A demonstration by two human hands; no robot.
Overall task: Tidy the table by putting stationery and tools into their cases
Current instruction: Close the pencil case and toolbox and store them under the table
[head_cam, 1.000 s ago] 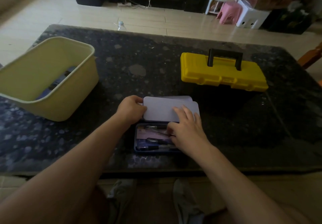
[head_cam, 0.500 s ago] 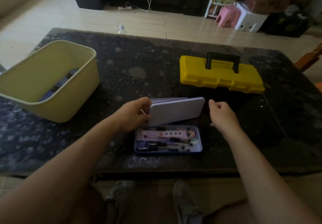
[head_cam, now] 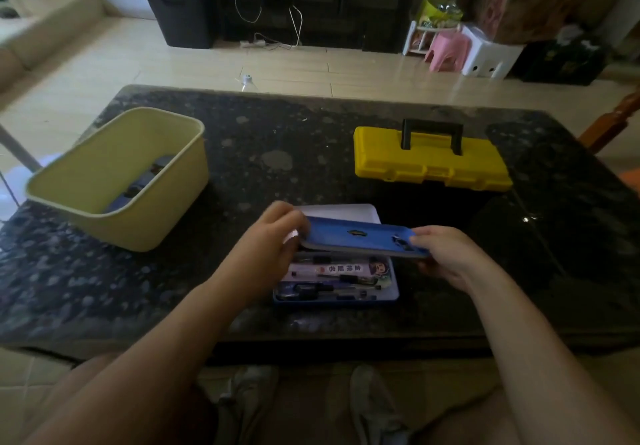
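Note:
A blue pencil tin [head_cam: 393,292] lies open near the table's front edge, with pens and a printed ruler inside. Its blue lid [head_cam: 363,238] hovers tilted just above the tin's far half, blue side up. My left hand [head_cam: 273,236] grips the lid's left end and my right hand [head_cam: 446,254] pinches its right end. A pale flat sheet [head_cam: 346,209] shows behind the lid. A closed yellow toolbox [head_cam: 429,167] with a black handle stands at the back right.
A pale yellow tub [head_cam: 162,219] holding a dark object stands at the left of the dark stone table [head_cam: 277,153]. A wooden chair part [head_cam: 613,125] sticks in at the far right. My knees and shoes lie below the front edge.
The lid was turned over from pale side to blue side and lowered over the tin. My right hand came back from the side and took its right end.

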